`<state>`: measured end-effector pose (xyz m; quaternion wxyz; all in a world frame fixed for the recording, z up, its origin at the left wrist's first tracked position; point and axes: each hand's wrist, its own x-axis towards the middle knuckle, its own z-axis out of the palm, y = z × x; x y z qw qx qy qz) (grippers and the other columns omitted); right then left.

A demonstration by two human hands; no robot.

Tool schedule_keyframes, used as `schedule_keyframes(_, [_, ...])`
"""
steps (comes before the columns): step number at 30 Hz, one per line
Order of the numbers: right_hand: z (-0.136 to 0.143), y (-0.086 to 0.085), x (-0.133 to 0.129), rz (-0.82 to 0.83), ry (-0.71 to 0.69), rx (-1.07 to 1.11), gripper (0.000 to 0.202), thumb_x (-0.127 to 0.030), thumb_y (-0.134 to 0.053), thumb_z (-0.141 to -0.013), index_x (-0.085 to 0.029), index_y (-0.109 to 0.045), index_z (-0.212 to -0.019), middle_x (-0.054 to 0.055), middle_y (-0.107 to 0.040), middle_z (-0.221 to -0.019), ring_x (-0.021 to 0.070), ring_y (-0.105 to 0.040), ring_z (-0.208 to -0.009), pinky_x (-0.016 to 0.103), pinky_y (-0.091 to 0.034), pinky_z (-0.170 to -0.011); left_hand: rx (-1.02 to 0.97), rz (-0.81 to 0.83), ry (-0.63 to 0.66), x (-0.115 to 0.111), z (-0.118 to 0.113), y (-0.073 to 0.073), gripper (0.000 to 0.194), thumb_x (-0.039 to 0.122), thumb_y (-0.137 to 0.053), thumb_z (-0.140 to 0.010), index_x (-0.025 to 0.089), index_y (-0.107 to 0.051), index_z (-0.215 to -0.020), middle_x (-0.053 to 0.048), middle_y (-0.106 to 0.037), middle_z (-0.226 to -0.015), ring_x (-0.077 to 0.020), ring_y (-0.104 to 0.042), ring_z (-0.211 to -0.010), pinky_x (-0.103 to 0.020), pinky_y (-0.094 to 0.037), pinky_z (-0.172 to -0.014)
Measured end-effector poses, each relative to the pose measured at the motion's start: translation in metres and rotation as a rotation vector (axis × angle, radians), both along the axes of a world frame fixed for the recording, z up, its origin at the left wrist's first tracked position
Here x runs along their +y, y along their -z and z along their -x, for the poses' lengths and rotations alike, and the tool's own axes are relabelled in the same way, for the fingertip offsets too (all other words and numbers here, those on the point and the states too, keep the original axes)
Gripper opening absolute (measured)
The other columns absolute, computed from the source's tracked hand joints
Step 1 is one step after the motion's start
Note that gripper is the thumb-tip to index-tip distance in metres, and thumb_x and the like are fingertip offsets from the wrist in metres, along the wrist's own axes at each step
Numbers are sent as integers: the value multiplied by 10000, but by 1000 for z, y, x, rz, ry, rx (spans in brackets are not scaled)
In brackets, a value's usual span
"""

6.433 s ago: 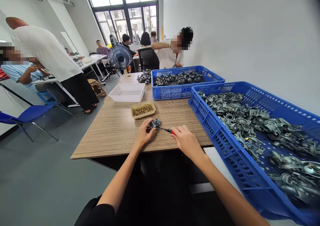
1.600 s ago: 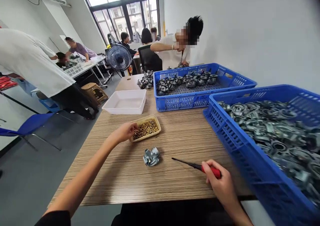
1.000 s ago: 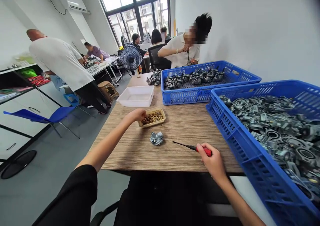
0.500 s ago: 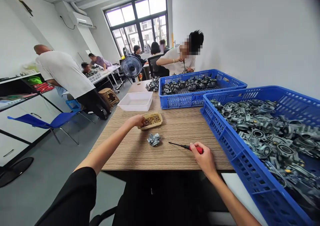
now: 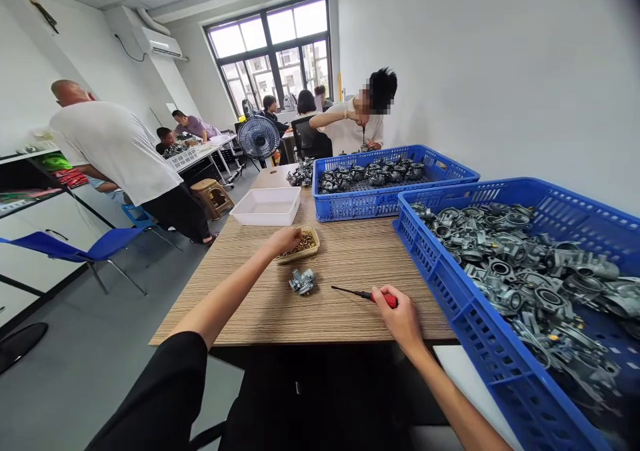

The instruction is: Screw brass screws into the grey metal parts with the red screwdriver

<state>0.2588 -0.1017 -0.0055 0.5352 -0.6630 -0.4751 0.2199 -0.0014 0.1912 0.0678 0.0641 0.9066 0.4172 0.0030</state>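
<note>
My left hand (image 5: pixel 286 240) reaches over a small tan tray (image 5: pixel 297 258) of little brass pieces (image 5: pixel 306 242), its fingers drawn together above them; whatever is between the fingertips is too small to make out. In my right hand (image 5: pixel 400 314) is a screwdriver (image 5: pixel 385 298) with a red and black handle, its dark shaft pointing left just above or on the tabletop. Between the two hands a grey metal carburetor body (image 5: pixel 302 282) lies on the wood-grain table (image 5: pixel 240 318), touched by neither hand.
To the right stands a blue crate (image 5: pixel 470 328) heaped with metal carburetor bodies (image 5: pixel 500 268). Behind it another blue crate (image 5: pixel 355 208) holds darker assemblies. A white plastic bin (image 5: pixel 265 218) sits at the table's left edge. Across the table a co-worker (image 5: pixel 345 128) handles a screwdriver.
My left hand has moved right across the tray, covering more of the brass pieces. My right hand keeps the screwdriver in much the same place. The whole view has shifted slightly.
</note>
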Motion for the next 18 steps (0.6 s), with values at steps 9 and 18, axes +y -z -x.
schedule_keyframes(9, [2,-2,-1,-37,5,-20,484,-624,-554,-902,-211,-545,-649,-16,-515,-601,161,-474,-598,275,-349,-620,151,-111,16,8,-20,12,290,123,-515,-874,169,-731,-1062,-117,-736,-1049,-222,-689,-957,-278,-515,-847])
schedule_keyframes(18, [3,-3,0,-53,11,-42,480,-607,-546,-912,-210,-536,-642,-15,-517,-594,157,-475,-589,269,-343,-612,209,-152,33,11,-21,14,267,175,-488,-958,182,-727,-1077,-116,-741,-1023,-223,-707,-925,-279,-522,-826])
